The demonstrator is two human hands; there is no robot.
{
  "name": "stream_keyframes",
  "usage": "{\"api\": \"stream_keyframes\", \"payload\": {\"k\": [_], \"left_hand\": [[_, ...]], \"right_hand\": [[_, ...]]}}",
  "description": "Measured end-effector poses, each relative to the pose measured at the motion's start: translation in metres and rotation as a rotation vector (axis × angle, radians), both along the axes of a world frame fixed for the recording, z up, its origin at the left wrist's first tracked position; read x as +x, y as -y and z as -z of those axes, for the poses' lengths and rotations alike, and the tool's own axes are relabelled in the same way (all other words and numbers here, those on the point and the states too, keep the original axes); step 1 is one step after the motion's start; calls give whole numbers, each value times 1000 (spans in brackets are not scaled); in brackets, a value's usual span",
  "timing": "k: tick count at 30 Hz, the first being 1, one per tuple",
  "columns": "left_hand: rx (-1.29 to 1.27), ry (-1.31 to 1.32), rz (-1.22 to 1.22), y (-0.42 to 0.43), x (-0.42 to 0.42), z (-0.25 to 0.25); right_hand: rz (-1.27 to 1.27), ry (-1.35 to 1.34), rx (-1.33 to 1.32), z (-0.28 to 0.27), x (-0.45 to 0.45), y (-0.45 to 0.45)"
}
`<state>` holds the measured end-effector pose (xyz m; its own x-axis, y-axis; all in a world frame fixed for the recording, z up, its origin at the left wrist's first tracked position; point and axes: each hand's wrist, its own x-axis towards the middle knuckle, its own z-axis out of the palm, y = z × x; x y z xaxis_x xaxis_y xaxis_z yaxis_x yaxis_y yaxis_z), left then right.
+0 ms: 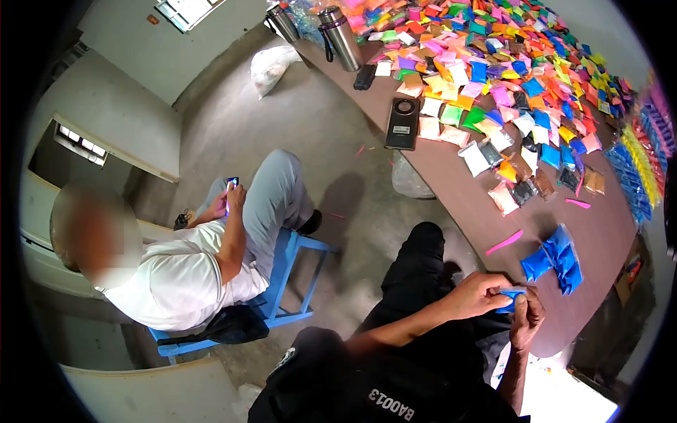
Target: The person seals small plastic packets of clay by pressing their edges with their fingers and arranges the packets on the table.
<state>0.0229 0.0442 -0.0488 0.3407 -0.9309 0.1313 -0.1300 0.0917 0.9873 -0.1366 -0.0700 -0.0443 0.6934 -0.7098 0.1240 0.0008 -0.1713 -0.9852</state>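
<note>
A small blue packet (509, 300) is pinched between my two hands, just off the table's near edge. My left hand (474, 296) grips its left side with thumb and fingers. On the other side my right hand (527, 319) holds it, thumb over its face. Beyond them on the brown table (486, 204) lie a few more blue packets (563, 259), bunched together. A pink plastic stick (504, 242) lies left of that bunch, and a shorter pink stick (577, 203) is farther back.
A large pile of colourful packets (486, 63) covers the table's far part. A phone (402, 124), a black case (364, 77) and a steel flask (340, 39) stand or lie along its left edge. A seated person (190, 268) on a blue stool (285, 278) holds a phone.
</note>
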Motion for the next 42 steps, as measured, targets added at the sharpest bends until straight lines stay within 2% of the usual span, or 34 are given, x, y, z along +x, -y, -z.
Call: {"api": "stream_keyframes", "payload": {"k": [2, 3, 4, 7, 9, 13, 15, 16, 21, 24, 27, 29, 31, 32, 35, 37, 40, 42], "left_hand": [[-5, -326, -31, 2, -3, -1], [-16, -326, -13, 4, -4, 0], [-13, -316, -26, 4, -5, 3], [38, -266, -48, 2, -4, 3], [60, -116, -66, 0, 0, -4], [49, -73, -1, -5, 2, -1], [92, -251, 25, -1, -5, 2], [30, -421, 41, 2, -12, 2], [-10, -353, 101, 4, -22, -1], [83, -215, 103, -1, -16, 10], [30, -96, -1, -6, -15, 2], [61, -125, 18, -6, -19, 7], [-1, -348, 4, -4, -24, 9], [115, -381, 114, -8, -20, 10], [203, -290, 109, -9, -20, 13], [183, -342, 92, -9, -21, 16], [143, -352, 88, -10, -15, 26], [103, -365, 85, -11, -14, 25]], "right_hand": [[37, -34, 9, 4, -6, 0], [68, -67, 27, 0, -6, 0], [115, 2, -63, -3, 1, -5], [50, -14, -52, -6, 0, -4], [7, -71, -70, -20, 4, -7], [-15, -56, -71, -9, -1, -5], [1, -15, -44, -4, -2, -4], [29, 27, -29, -4, -3, -3], [99, 114, -43, 4, -4, -5], [84, 64, 24, -9, 1, -14], [13, -1, 19, -11, 1, -14], [19, 0, -34, -7, 1, -14], [65, 23, -9, 3, 1, -14], [109, 64, 42, 8, 3, -16], [174, 75, 6, 8, 8, -17], [178, 72, 28, 5, 9, -19], [119, 57, 99, -1, 6, -18], [31, -53, 67, -3, 3, -14]]}}
